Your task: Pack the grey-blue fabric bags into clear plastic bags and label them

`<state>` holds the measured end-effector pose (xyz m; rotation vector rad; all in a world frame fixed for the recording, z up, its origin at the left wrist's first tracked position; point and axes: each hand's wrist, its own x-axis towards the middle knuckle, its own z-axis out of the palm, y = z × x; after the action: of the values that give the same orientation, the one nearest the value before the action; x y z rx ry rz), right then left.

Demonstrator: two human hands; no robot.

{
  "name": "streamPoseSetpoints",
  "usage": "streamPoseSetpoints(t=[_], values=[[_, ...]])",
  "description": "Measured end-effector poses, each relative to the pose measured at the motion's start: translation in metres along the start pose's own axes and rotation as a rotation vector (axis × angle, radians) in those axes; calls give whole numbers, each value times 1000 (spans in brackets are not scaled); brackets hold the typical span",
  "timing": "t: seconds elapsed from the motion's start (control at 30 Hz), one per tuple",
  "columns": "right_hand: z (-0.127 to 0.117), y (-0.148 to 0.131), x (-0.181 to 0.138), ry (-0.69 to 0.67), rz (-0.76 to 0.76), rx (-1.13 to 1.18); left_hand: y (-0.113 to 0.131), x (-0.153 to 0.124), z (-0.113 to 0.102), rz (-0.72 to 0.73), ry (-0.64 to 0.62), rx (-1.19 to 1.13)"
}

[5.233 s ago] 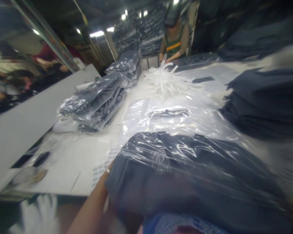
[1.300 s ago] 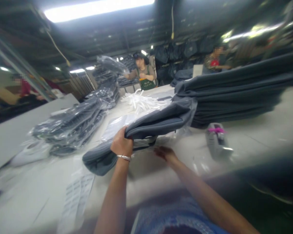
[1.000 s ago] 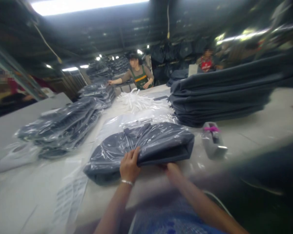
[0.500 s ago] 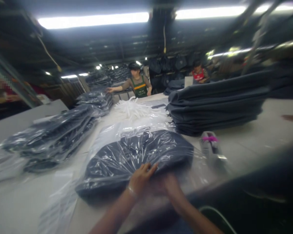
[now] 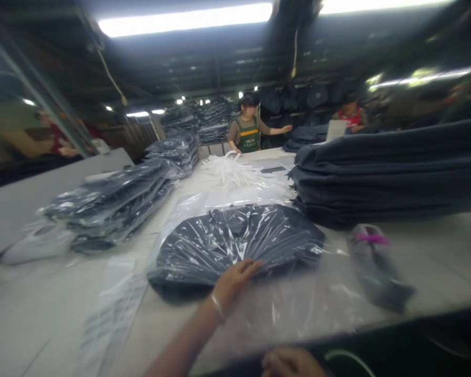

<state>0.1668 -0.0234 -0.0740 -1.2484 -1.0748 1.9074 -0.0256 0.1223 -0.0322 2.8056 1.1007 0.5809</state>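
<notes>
A dark folded garment in a clear plastic bag (image 5: 235, 235) lies on the table in front of me, its film creased in rays. My left hand (image 5: 235, 283), with a bracelet at the wrist, rests on the near edge of the bag, fingers stretched out. Loose film from the bag spreads over the table toward me. At the bottom of the view, by the table's near edge, my right hand (image 5: 292, 362) is closed with its fingers curled. What it holds, if anything, is hidden.
A stack of dark garments (image 5: 388, 178) stands at right, near a grey holder with a pink band (image 5: 371, 238). Bagged garments (image 5: 118, 201) are piled at left. White strips (image 5: 231, 170) lie farther back. One co-worker (image 5: 249, 128) stands across the table; another (image 5: 349, 115) is behind.
My right hand has drawn back from the bag's near edge toward me, and loose film now shows there. My left hand stays on the bag. The co-worker's outstretched arm has switched sides.
</notes>
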Motion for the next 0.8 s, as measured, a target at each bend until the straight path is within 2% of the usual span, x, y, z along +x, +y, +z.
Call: streamPoseSetpoints(t=[0.1, 0.17, 0.23, 0.3, 0.37, 0.43, 0.53, 0.63, 0.7, 0.8], values=[[11, -24, 28, 21, 10, 276, 2, -23, -28, -6, 85, 140], [22, -42, 53, -35, 1, 435, -7, -41, -51, -79, 120, 298], [34, -59, 78, -137, 6, 522, -26, -65, -72, -273, 186, 437], [48, -70, 100, -238, 46, 553, -49, -90, -86, -528, 287, 510], [66, -75, 118, -322, 89, 563, -73, -112, -92, -718, 371, 473], [85, -75, 134, -387, 116, 583, -95, -127, -91, -808, 419, 342], [112, -68, 155, -405, 99, 626, -124, -138, -85, -818, 493, 206], [133, -59, 173, -352, 52, 666, -144, -145, -82, -807, 582, 237], [142, -56, 183, -291, 10, 693, -148, -152, -84, -800, 631, 278], [149, -59, 199, -193, -105, 602, -136, -174, -86, -729, 661, 359]])
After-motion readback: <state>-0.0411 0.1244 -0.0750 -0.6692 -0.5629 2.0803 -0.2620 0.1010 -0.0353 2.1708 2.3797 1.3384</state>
